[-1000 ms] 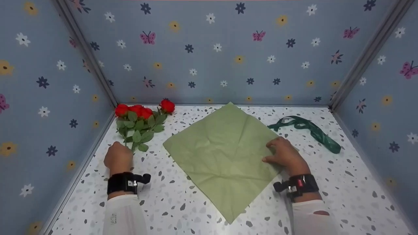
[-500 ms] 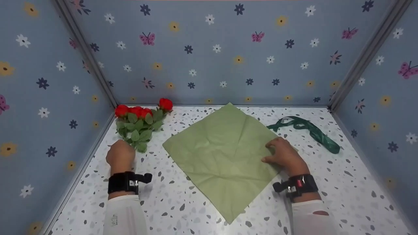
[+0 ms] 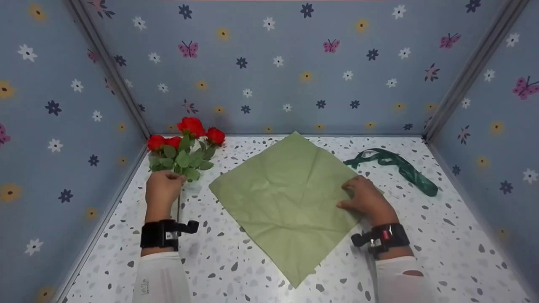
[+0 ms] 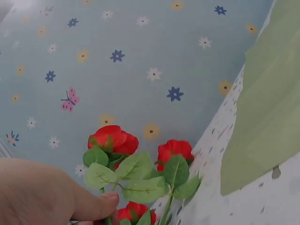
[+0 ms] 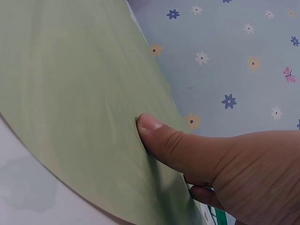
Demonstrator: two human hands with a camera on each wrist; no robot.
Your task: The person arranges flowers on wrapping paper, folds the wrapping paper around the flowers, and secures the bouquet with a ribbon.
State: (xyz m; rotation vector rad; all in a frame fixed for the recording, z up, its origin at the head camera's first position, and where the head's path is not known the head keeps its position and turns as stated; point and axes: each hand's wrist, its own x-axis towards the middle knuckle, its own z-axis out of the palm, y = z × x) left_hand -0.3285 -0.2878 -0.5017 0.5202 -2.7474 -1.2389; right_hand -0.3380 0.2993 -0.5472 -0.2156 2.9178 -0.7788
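My left hand pinches the stem of a red rose between thumb and fingers, its bloom raised above the others. In the left wrist view this rose stands over the thumb, while the fingers are mostly hidden. More red roses with green leaves lie around it at the back left. My right hand rests on the right corner of a creased, light green square sheet. Its thumb presses on the sheet, spread apart from the index finger; the other fingers are largely hidden.
A dark green ribbon lies in a loose bundle beyond the right hand, partly near the sheet's edge. The speckled white tabletop is bounded by flower-patterned panels at the back and both sides.
My left hand has moved slightly right and away from me, and one rose has come up above the rest in its fingers. The right hand and the sheet stay where they were.
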